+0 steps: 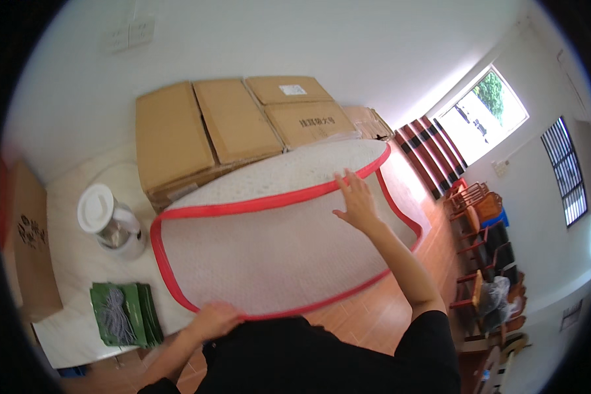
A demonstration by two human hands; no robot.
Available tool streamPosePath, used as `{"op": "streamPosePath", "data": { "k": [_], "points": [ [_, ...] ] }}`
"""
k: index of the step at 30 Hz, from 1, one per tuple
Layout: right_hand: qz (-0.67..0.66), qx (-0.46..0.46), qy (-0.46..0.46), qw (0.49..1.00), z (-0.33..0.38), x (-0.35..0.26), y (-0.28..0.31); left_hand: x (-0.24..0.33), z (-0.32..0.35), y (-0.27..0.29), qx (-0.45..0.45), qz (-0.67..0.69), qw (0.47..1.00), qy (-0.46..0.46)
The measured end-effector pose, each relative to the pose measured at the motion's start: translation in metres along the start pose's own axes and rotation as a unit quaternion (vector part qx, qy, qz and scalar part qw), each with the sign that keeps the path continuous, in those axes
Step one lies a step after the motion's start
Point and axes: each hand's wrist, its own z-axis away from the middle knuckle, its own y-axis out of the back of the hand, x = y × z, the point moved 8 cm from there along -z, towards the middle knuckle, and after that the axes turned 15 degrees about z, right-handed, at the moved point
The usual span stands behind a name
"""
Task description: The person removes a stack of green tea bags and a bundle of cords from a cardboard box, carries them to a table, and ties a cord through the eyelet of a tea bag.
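white table (pixel 79 262) edge runs left of left hand (pixel 215 320); bare wood floor (pixel 381 315) under right arm. white mesh panel (pixel 276 243), red-trimmed, folded, spans between hands. left hand closed on its near red rim; right hand (pixel 356 199) open, fingers spread, resting on the upper fold. cardboard boxes (pixel 230 125) just beyond.

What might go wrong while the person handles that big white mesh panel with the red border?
The white mesh panel with red border looks bowed between the left hand at its near edge and the right hand at the fold; it might spring loose. Its left edge lies close to the white-lidded jug, which it may knock over.
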Motion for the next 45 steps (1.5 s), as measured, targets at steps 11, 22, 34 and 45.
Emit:
{"op": "streamPosePath", "data": {
  "k": [11,22,34,45],
  "points": [
    [0.107,0.225,-0.039,0.968,-0.025,0.118,0.074,0.095,-0.003,-0.058,0.046,-0.183,0.907,-0.377],
    [0.192,0.416,-0.118,0.881,-0.128,0.206,0.267,0.162,-0.072,0.121,0.12,-0.306,0.905,-0.271],
    [0.202,0.368,0.009,0.908,-0.418,0.113,0.154,0.062,-0.145,0.282,0.381,-0.223,0.887,-0.138],
    [-0.105,0.265,0.084,0.955,-0.325,0.123,0.154,-0.04,-0.148,0.354,0.487,-0.074,0.868,0.059]
  ]
}}
